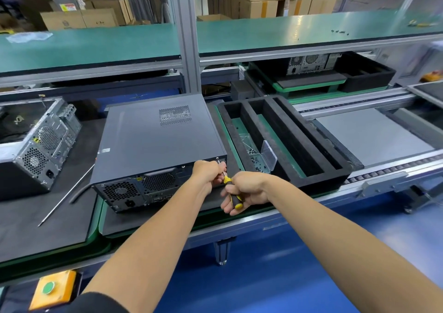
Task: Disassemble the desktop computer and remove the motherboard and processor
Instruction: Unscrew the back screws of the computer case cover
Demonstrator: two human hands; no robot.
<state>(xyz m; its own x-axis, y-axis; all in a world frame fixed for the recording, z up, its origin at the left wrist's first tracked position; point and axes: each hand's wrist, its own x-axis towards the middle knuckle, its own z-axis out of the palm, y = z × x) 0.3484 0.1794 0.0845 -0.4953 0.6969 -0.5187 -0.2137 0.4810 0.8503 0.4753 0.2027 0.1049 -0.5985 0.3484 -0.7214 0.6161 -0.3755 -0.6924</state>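
Left hand (209, 174) was curled round the upper shaft of a screwdriver (230, 191), up against the rear top-right corner of the desktop computer (153, 142). Right hand (247, 190) gripped the yellow/black handle just behind, fingers wrapped under it. Tip pointed at a screw (217, 159) on the case's back edge; tip itself hidden by the left hand, so contact couldn't be told. The computer lay flat on a dark mat (60, 216) on the bench, side panel w/ vent grille facing up, rear ports & PSU fan facing the person. Both hands sat at its near right corner. Just right of it, a black foam tray (318, 149) w/ long slots held a clear plastic box (262, 155) of small screws, lid up. To the left, a second, stripped chassis (40, 144) stood at an angle, and a long thin rod (64, 197) lay on the mat between the two.
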